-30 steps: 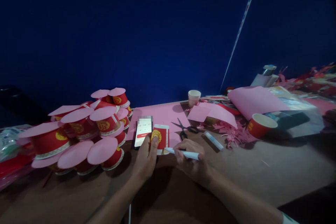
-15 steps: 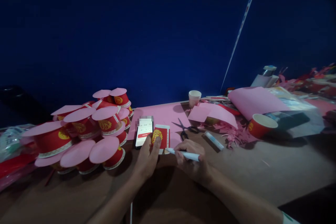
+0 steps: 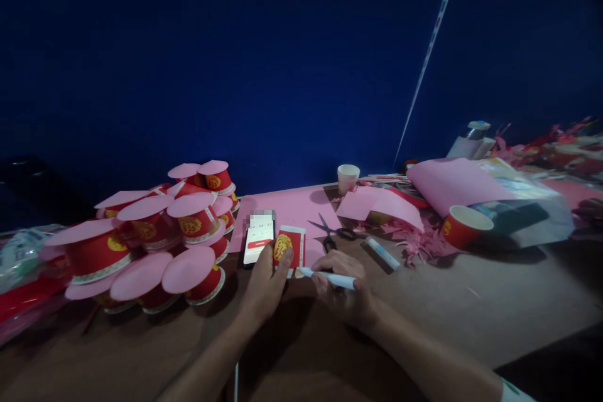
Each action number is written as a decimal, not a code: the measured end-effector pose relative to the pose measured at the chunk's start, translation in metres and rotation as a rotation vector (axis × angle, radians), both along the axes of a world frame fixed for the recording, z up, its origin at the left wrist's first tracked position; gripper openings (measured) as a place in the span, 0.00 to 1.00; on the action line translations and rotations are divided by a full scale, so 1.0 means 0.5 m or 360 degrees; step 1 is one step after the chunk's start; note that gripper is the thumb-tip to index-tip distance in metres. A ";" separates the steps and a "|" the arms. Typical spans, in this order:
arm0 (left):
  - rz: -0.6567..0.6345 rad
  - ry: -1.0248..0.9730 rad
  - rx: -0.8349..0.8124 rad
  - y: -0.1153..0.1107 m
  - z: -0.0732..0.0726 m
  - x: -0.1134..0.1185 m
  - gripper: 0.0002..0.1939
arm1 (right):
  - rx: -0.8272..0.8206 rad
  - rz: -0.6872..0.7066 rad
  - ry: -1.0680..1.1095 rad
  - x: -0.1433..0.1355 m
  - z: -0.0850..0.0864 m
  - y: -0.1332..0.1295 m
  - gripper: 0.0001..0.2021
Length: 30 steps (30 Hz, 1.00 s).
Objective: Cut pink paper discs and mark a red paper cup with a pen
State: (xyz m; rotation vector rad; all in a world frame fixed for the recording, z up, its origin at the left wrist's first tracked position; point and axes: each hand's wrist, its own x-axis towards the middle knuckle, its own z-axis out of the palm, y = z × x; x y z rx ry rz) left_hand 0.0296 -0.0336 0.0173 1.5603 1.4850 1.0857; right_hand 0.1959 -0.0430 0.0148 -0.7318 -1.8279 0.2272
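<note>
My left hand (image 3: 264, 287) is closed around a red paper cup (image 3: 296, 252) with a gold emblem, its thumb lying across the side. In my right hand (image 3: 347, 289) is a white pen-shaped tube (image 3: 338, 280), gripped like a pencil. The tube's tip points left and is at or very near the cup's lower rim; contact is hard to tell. A lit phone (image 3: 259, 244) lies just beyond my left hand. Black-handled scissors (image 3: 328, 232) rest open beyond my right hand, with a pink paper disc (image 3: 314, 252) partly hidden behind it.
At left, several red cups with pink discs (image 3: 188, 270) are stacked. Pink sheets (image 3: 287, 204) lie at the back. To the right are a labelled white tube (image 3: 382, 254), a red cup (image 3: 466, 226) on its side, pink scraps (image 3: 412, 245) and a white cup (image 3: 348, 177). A blue partition (image 3: 235, 75) stands behind.
The view has shifted slightly. Both hands keep their holds on the cup and the white tube, and the tube's tip stays by the cup's rim.
</note>
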 end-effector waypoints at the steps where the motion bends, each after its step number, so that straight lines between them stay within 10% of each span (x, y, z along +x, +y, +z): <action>1: -0.0001 0.0008 -0.0002 0.000 0.000 0.000 0.19 | 0.0002 -0.0001 0.0000 0.000 0.000 0.000 0.03; 30: 0.0003 -0.0011 0.0048 -0.002 0.004 0.001 0.19 | 0.0010 -0.0035 -0.0027 -0.001 0.003 -0.002 0.05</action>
